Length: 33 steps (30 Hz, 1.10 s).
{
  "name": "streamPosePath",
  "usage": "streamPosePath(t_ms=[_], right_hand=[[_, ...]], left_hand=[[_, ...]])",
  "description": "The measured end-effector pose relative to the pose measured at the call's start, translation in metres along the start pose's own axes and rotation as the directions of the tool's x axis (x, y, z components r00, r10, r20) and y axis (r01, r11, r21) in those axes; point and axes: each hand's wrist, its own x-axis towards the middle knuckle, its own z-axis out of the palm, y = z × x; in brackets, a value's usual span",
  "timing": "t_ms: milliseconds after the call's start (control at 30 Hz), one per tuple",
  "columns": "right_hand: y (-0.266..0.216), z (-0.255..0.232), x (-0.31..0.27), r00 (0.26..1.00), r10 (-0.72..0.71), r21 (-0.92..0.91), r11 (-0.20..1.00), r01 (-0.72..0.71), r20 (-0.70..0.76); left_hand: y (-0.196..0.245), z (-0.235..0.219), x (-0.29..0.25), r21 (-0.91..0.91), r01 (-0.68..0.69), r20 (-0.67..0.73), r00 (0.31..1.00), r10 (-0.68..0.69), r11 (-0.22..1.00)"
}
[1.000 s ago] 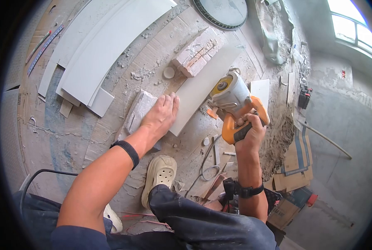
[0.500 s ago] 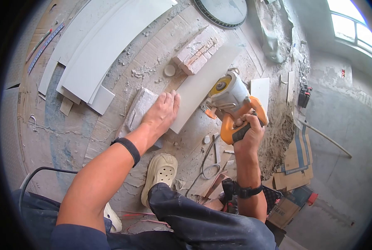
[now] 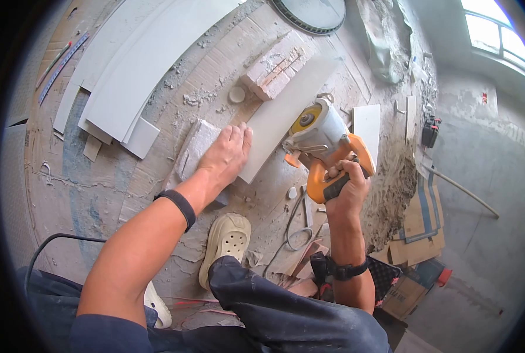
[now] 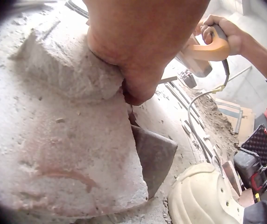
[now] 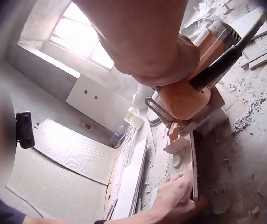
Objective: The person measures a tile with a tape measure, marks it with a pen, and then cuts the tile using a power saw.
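A long pale tile strip [image 3: 274, 126] lies across a rough block [image 3: 277, 66] in the head view. My left hand [image 3: 226, 154] holds the strip's near end, fingers on its upper face, beside a second block [image 3: 195, 147]. In my right hand [image 3: 349, 187] is the handle of an orange and grey power cutter [image 3: 321, 135], its yellow-centred disc at the strip's right edge. The right wrist view shows the cutter's orange body [image 5: 184, 100] above the strip's edge [image 5: 194, 172], with my left hand [image 5: 173, 193] at the strip's end. Where the disc meets the strip is unclear.
Large white panels [image 3: 139, 65] lie stacked at the left, near a measuring tape [image 3: 64, 67]. A round lid [image 3: 312, 13] is at the top. A cable [image 3: 286, 232] and a beige shoe [image 3: 228, 241] are near the cutter; rubble [image 3: 386, 203] lines the wall.
The cutter and my right hand have moved a little up and to the left along the strip's edge. My left hand stays on the strip; the head view has shifted slightly.
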Motion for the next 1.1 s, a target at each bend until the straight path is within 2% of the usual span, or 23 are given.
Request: streamPosePath(t_ms=[1100], right_hand=[[0.009, -0.002, -0.032, 1.0, -0.005, -0.02, 1.0, 0.005, 0.008]], left_hand=[[0.0, -0.003, -0.001, 0.003, 0.001, 0.002, 1.0, -0.001, 1.0]])
